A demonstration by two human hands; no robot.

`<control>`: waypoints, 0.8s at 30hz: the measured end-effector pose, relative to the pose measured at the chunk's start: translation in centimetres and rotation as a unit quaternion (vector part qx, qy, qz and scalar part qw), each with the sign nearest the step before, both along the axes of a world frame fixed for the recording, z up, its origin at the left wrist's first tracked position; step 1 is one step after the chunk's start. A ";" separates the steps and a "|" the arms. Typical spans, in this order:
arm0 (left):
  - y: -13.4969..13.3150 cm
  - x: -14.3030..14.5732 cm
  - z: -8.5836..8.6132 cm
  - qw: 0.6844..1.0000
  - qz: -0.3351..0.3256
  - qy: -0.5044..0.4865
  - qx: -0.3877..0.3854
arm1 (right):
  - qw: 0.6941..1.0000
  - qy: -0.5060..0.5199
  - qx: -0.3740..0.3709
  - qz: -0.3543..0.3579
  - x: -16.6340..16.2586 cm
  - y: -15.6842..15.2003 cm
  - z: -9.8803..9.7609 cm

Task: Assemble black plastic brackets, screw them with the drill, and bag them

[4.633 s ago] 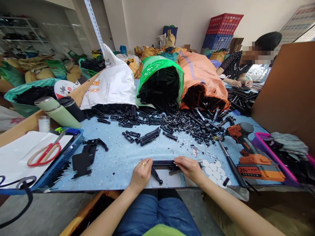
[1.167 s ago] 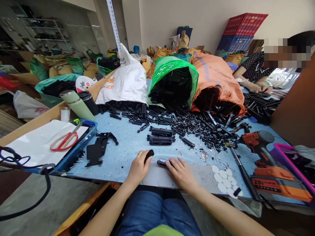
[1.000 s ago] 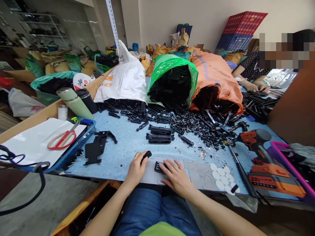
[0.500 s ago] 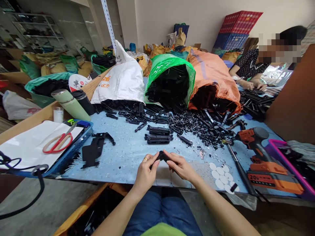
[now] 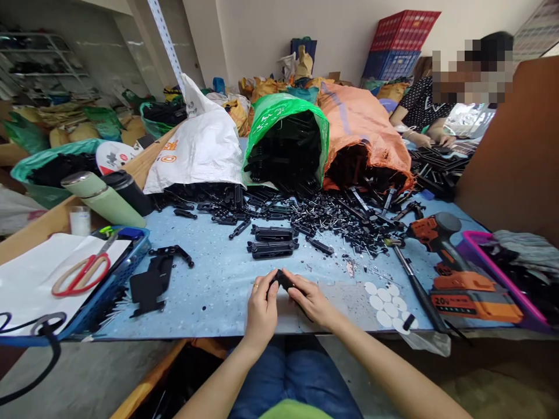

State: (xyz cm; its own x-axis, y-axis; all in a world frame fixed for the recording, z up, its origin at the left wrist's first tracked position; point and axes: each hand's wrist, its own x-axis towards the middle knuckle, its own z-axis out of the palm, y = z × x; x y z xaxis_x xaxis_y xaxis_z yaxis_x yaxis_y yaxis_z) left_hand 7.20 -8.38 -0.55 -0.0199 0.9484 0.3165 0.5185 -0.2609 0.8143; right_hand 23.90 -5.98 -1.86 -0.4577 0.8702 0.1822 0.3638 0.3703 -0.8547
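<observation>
Workroom with a pale rear wall; blue speckled tabletop (image 5: 205, 317) spread across mid-frame. Change noted at lower centre: a second ago one black part was held on the left while another lay flattened under the other palm; now both hands have been brought together. Left hand (image 5: 262, 308): fingertips closed in a pinch on the black workpiece (image 5: 286, 279). Right hand (image 5: 312, 299): fingers bent, also gripping it, from the other side. Judged: the parts are now being handled together rather than singly; whether joined cannot be told.

Surface, left to right: red-handled scissors (image 5: 99, 255) laid on paper over the blue basket (image 5: 140, 249); flat black bracket (image 5: 148, 288) beside it; two black assemblies (image 5: 271, 250) ranged at centre, beyond the hands; white discs (image 5: 384, 319) scattered lower right, then hammer (image 5: 417, 291) and orange drill (image 5: 463, 285).

Behind, left to right: white sack (image 5: 196, 145), green bag (image 5: 283, 105), orange sack (image 5: 358, 122), black parts heaped at their mouths. Red crate (image 5: 402, 32) stacked upper right; co-worker (image 5: 421, 107) seen beyond, dotted top worn.
</observation>
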 end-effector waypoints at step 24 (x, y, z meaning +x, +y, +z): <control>3.0 -0.4 0.1 0.857 -0.232 0.460 -0.017 | 0.846 -0.469 0.056 -0.247 10.6 8.6 4.5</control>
